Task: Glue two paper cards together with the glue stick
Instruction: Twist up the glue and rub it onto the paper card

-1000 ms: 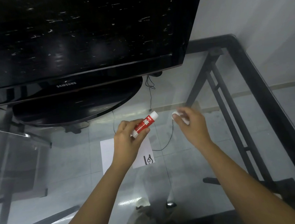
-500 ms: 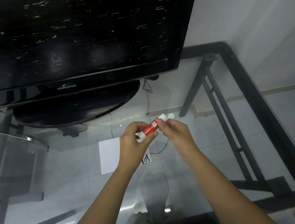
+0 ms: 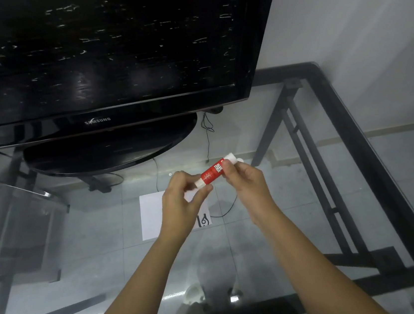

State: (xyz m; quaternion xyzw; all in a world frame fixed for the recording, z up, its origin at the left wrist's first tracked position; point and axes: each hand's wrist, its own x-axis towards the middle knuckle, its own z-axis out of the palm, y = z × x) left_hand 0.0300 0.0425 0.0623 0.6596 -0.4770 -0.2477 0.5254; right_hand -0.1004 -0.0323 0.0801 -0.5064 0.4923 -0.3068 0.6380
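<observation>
A red and white glue stick is held tilted above the glass table, between both hands. My left hand pinches its lower white end. My right hand grips the upper part near the white tip, and a small white cap shows just behind that tip. Below the hands a white paper card lies flat on the glass, partly hidden by my left hand, with a black mark near its lower right corner. I cannot tell whether it is one card or two stacked.
A large black television on an oval black base stands at the back of the glass table. The table's black metal frame runs along the right and front edges. A thin black cable hangs below the glass.
My right hand, which held the white cap apart from the stick a second ago, has come in and now grips the stick's upper end. My left hand shifted to the lower end.
</observation>
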